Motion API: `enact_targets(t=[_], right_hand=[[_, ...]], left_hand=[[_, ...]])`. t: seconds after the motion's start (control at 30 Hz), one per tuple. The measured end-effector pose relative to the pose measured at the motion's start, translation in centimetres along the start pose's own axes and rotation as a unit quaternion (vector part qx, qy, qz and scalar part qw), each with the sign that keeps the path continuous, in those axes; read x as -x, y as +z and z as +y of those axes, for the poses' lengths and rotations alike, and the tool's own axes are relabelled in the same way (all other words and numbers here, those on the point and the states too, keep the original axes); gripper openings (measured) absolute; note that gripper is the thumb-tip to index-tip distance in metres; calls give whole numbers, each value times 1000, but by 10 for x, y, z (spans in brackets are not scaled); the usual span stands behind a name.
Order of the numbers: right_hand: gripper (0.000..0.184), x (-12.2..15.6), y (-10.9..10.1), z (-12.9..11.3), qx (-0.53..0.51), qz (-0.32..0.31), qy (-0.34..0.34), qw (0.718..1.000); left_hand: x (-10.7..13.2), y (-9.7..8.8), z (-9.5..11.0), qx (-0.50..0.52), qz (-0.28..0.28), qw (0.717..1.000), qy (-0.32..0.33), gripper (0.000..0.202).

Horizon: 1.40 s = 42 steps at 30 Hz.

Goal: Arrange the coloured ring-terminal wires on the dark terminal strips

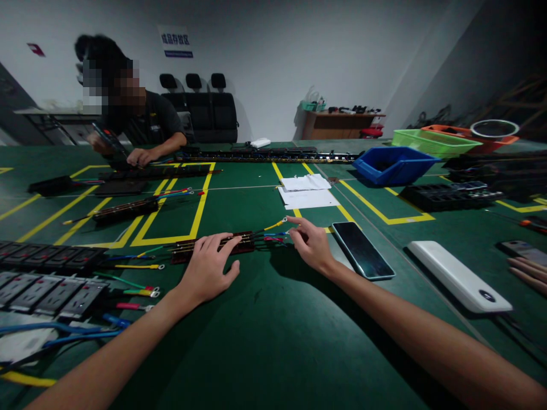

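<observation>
My left hand (210, 263) lies with its fingers spread over a dark, narrow socket strip (243, 242) with brass-coloured rails, pressing it to the green table. From the strip's right end come a yellow-sleeved wire (274, 225) tipped with a ring terminal, plus blue and red wire ends (276, 238). The index finger of my right hand (311, 244) points out and touches or nearly touches the yellow wire's ring terminal. Its thumb is apart from the index and the other fingers are curled. A dark-screened phone (363, 250) lies beside my right wrist.
Outlet strips (51, 293) with ringed wires crowd the left. White papers (307, 191) and a blue bin (393, 165) lie ahead; a white power bank (459, 276) is right. Across the table a co-worker (145, 122) holds a tool. Another person's fingers (527, 270) show at the right edge.
</observation>
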State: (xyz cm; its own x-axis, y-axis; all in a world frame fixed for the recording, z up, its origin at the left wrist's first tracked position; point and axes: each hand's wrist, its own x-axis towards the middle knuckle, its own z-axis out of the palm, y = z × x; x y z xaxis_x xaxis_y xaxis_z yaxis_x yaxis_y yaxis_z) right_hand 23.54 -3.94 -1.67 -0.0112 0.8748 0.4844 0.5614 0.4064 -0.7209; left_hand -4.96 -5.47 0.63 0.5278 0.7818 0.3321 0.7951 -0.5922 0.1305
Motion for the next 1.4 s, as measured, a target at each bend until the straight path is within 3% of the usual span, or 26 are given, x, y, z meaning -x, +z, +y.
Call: enact_targets(t=[0.3,0.47,0.67,1.0,1.3,1.4], right_hand=[[30,-5,4,11,29,26,60,997],[31,-5,3,9,31,28,63,997],[39,-2,-1,-1,-31,0,18,999],[29,-6,4,12,19,24,75,997],[37,-3,1,4,-29,5,-9,1000],[34,-4,4,8,-5,16,9,1000]], left_hand=[[0,0,0,2,5,1000,1,51],[0,1,0,-2,-3,1000,-2,53],[0,1,-1,-10,-8,1000,1,53],[1,3,-3,-15,-5,1000,9,52],[1,5,-4,-14,9,1000,11,51],[1,6,-4,-15,7,1000,11,51]])
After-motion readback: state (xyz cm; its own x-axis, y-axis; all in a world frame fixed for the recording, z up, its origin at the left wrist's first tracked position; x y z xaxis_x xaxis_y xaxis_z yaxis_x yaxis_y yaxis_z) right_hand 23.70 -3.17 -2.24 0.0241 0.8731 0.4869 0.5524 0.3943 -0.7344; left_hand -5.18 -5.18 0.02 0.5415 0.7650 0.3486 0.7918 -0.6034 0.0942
